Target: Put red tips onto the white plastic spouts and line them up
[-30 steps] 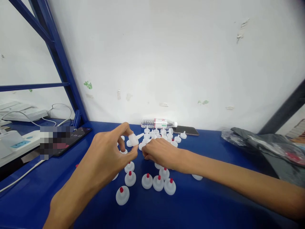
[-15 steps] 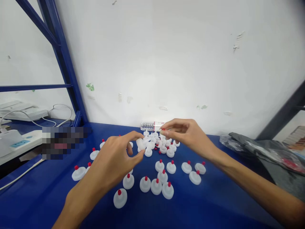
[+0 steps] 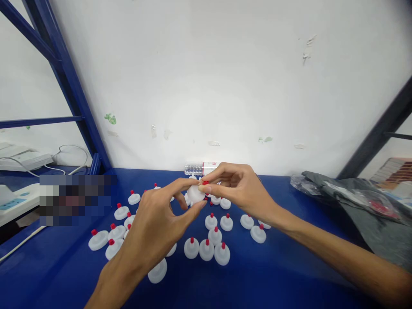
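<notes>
My left hand (image 3: 161,210) grips a white plastic nozzle lid (image 3: 195,195) by its rim between thumb and fingers. My right hand (image 3: 238,184) pinches a small red cap (image 3: 205,183) with thumb and forefinger, right at the lid's nozzle side. Whether the cap sits on the nozzle is hidden by the fingertips. Behind both hands lies a partly covered pile of white lids (image 3: 225,203) and loose red caps (image 3: 211,204). Nearer to me stand several white lids with red caps on, such as one capped lid (image 3: 222,255) in front and another capped lid (image 3: 98,240) at the left.
A clear and white package (image 3: 193,168) lies against the wall at the back. To the right are a grey cloth or bag (image 3: 357,223) and clear plastic bags (image 3: 305,188). A white power strip (image 3: 22,198) with cables lies at the left, beside a blue metal frame (image 3: 74,94).
My right hand has moved left from above the pile and brought the red cap to the lid in my left hand. The camera view has shifted slightly to the right.
</notes>
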The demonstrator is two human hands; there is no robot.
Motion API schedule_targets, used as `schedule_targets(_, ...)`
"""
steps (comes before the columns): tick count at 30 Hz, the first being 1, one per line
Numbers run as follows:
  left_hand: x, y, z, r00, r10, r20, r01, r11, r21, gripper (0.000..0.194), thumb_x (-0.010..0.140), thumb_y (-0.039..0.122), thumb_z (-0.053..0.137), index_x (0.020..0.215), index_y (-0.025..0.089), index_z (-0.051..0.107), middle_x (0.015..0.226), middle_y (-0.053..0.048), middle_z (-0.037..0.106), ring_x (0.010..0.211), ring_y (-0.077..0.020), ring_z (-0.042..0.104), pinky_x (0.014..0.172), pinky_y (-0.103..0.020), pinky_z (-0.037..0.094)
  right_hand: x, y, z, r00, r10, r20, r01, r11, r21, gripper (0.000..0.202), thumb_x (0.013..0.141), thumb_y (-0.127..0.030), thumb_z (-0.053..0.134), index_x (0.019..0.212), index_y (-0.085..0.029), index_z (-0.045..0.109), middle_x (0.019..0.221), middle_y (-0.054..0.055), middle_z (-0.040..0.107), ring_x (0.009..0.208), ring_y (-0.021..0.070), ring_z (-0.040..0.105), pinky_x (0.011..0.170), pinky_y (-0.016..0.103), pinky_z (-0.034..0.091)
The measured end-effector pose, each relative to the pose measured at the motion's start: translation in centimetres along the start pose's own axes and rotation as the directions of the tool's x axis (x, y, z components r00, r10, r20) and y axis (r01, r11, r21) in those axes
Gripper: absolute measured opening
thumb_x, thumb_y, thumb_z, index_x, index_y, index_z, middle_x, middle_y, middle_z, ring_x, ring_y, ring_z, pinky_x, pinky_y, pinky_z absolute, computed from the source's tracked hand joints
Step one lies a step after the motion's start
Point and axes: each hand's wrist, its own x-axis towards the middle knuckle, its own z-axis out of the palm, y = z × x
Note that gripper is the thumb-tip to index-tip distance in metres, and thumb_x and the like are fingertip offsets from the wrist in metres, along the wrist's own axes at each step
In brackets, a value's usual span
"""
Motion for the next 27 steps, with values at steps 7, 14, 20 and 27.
schedule_targets(7,-0.2,-0.5,0.0,0.997,-0.068,0.037,0.067,0.997,0.038,0.074,0.091,0.066,0.062,0.154,0.032,0.048,0.112,-0.002,0.079,0.048,-0.0134,0.059,0.045,-0.030,0.049,-1.0,0.2,-4.4,0.997,0.037,-0.074,-0.061,0.936,-0.345,0.014,0.084,-0.034,0.082,0.093,-0.024,0.081,0.089,0.004,0.080,0.078,0.0191,0.073,0.067,0.030,0.057)
schedule_targets(14,0.2,-1.0,-0.5,0.996,-0.038,-0.084,0.045,0.995,0.088,0.050,0.100,0.049,0.054,0.146,0.029,0.057,0.117,-0.004,0.075,0.073,-0.0178,0.072,0.060,-0.031,0.056,-4.7,5.5,-12.4,0.921,0.363,-0.140,-0.365,0.679,-0.637,0.027,0.085,-0.048,0.073,0.087,-0.021,0.078,0.095,0.009,0.082,0.091,0.0286,0.075,0.083,0.041,0.056)
schedule_targets(20,0.5,-1.5,-0.6,0.992,0.028,-0.125,-0.013,0.993,0.118,0.040,0.100,0.044,0.054,0.136,0.029,0.061,0.114,-0.003,0.075,0.073,-0.0171,0.072,0.062,-0.031,0.056,-6.2,6.7,-12.8,0.871,0.491,-0.031,-0.427,0.723,-0.543,0.030,0.080,-0.050,0.078,0.089,-0.022,0.076,0.087,0.007,0.081,0.080,0.0251,0.076,0.077,0.035,0.056)
schedule_targets(27,0.5,-1.4,-0.8,0.992,0.009,-0.126,0.003,0.996,0.091,0.036,0.099,0.045,0.056,0.131,0.030,0.063,0.111,-0.002,0.074,0.075,-0.0176,0.072,0.062,-0.030,0.055,-2.7,6.8,-14.0,0.903,0.406,-0.138,-0.382,0.616,-0.689,0.041,0.091,-0.058,0.063,0.102,-0.021,0.078,0.093,0.010,0.081,0.081,0.0265,0.076,0.076,0.036,0.054)
